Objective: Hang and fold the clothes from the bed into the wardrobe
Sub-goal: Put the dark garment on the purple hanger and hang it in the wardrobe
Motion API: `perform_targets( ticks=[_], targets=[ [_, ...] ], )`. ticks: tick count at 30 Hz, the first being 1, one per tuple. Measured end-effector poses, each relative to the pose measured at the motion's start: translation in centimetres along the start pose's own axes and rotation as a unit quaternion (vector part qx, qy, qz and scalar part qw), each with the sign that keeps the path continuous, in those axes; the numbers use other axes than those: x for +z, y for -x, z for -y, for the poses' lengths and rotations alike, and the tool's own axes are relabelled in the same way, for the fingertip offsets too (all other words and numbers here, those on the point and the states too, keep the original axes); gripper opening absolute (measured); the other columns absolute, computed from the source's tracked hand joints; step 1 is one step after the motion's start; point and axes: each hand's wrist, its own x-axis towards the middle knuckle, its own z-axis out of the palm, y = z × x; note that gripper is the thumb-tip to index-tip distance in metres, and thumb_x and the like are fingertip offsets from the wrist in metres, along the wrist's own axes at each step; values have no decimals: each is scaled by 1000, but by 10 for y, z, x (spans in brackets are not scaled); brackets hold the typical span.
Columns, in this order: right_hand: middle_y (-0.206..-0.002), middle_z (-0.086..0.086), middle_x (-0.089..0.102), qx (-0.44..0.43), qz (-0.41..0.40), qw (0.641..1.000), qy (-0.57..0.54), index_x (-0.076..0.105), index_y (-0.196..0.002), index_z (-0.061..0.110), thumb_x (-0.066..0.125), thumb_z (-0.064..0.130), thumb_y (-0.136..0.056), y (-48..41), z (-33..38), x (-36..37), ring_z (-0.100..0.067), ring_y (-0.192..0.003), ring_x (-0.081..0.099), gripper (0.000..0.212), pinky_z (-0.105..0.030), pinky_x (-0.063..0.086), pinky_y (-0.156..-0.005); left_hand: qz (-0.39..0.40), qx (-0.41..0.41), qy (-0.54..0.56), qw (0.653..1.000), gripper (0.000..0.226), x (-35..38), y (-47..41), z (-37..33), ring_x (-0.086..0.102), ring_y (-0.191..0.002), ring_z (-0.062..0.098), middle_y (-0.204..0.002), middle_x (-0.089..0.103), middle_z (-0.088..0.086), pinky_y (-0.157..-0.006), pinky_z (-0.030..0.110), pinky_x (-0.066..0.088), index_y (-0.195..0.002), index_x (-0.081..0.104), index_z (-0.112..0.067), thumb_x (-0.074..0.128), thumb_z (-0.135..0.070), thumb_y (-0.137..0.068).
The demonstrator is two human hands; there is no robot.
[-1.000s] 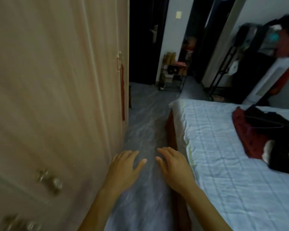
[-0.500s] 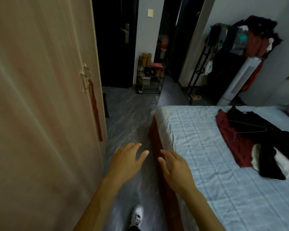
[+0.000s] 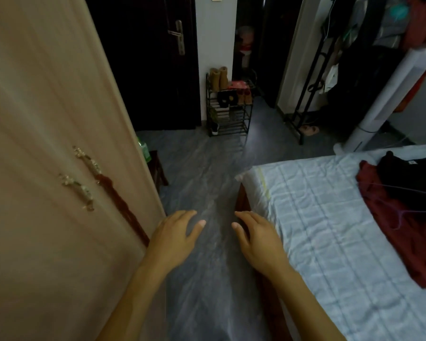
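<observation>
The wardrobe (image 3: 47,143) fills the left side, its light wood doors closed, with two ornate metal handles (image 3: 84,178) and a red tassel hanging from one. On the right stands the bed (image 3: 317,230) with a pale checked sheet. A dark red garment (image 3: 401,230) and a black garment (image 3: 413,178) lie on it at the right edge, with a thin wire hanger (image 3: 403,212) across them. My left hand (image 3: 175,239) and my right hand (image 3: 258,239) hover empty over the floor between wardrobe and bed, fingers spread and relaxed.
A grey floor aisle (image 3: 202,173) runs ahead to a dark door (image 3: 158,57). A black shoe rack (image 3: 228,104) stands by the wall. A loaded clothes stand (image 3: 354,57) and a white tower fan (image 3: 389,89) stand beyond the bed. A small dark stool (image 3: 158,168) sits beside the wardrobe.
The view has moved forward along the aisle and swung left. The wardrobe handles have come closer, and the clothes have slid to the right edge. Both hands stay empty and spread.
</observation>
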Motion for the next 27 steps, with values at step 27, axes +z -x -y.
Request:
perform_targets(
  ticks=[27],
  targets=[
    [-113, -1, 65, 110, -28, 991, 66, 62, -118, 16, 36, 47, -95, -457, -129, 64, -18, -100, 62, 47, -37, 50, -88, 69, 97, 15, 993, 89, 2, -531, 49, 48, -125, 18, -138, 50, 0, -108, 34, 34, -136, 48, -20, 15, -76, -76]
  ],
)
